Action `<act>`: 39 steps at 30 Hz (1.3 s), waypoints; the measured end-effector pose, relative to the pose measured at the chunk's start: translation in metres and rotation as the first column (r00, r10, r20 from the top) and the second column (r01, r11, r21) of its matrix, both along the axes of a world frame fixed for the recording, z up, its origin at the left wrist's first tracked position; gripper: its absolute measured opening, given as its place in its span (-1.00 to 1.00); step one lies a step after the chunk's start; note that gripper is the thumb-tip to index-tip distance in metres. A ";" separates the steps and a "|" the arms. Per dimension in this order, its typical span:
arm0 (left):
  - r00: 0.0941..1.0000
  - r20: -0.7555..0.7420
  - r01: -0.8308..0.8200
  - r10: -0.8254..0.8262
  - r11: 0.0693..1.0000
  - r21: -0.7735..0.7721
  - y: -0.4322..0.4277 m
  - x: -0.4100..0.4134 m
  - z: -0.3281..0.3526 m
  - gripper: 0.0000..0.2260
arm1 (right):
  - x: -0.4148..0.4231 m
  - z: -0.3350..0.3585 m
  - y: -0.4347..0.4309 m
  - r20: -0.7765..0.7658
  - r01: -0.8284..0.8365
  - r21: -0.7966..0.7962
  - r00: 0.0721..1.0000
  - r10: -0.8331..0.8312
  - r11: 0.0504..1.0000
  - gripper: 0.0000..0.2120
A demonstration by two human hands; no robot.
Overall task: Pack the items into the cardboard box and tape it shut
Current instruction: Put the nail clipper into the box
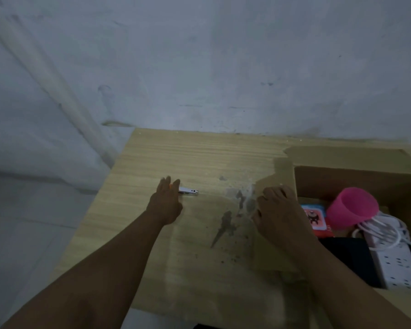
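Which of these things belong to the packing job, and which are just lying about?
Job: cardboard box, pink cup, power strip, card pack, black item; probably the small silver tool by the left hand.
Just there: table, its dark stains.

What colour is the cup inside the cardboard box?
Bright pink. The cup shows best in the head view, the only one given.

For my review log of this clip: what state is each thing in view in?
cardboard box, open, flaps spread.
pink cup, tilted over inside the box.
power strip, in the box, cable coiled.
small silver tool, lying on the table.
left hand, open, fingers over the tool.
right hand, on the box's left flap, grip unclear.
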State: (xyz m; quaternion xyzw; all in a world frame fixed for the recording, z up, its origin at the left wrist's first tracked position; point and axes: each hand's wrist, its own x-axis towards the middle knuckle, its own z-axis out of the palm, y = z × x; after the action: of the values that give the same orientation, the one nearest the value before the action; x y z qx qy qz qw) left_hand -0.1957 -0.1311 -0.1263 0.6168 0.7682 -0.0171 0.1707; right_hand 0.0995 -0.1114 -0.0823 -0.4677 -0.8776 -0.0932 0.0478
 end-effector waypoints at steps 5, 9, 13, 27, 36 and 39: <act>0.972 -0.176 0.133 -0.155 0.982 -0.131 0.014 -0.001 -0.008 -0.42 | -0.001 -0.001 0.001 -0.079 0.008 -0.004 0.997 -0.008 1.000 -0.68; 0.909 -0.377 0.147 -0.177 0.983 -0.107 0.018 0.009 -0.014 -0.56 | 0.000 -0.005 0.004 -0.118 0.029 -0.015 0.993 -0.031 0.999 -0.68; 0.946 -0.321 0.022 -0.043 0.997 -0.070 0.013 0.020 -0.022 -0.64 | 0.000 -0.004 0.004 -0.141 0.033 -0.029 0.989 -0.037 0.999 -0.66; 0.914 0.391 -0.022 -0.111 0.946 0.322 0.031 0.080 0.002 -0.81 | 0.001 0.005 0.003 -0.359 0.046 -0.206 0.926 -0.119 0.977 -0.76; 0.731 0.537 0.115 -0.421 0.852 0.511 0.031 0.173 0.079 -0.87 | 0.014 0.052 0.011 -0.793 -0.110 -0.607 0.152 -0.591 0.787 -0.65; 0.709 0.493 0.205 -0.503 0.817 0.539 0.037 0.189 0.088 -0.88 | 0.039 0.074 0.026 -0.784 -0.132 -0.608 0.259 -0.565 0.783 -0.72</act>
State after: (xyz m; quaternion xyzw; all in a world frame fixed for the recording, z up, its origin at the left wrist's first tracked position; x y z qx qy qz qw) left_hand -0.0071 -0.0941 -0.0380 0.7489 0.5145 0.3280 0.2586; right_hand 0.1385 -0.0858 -0.0087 -0.5424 -0.5770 0.4595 0.4020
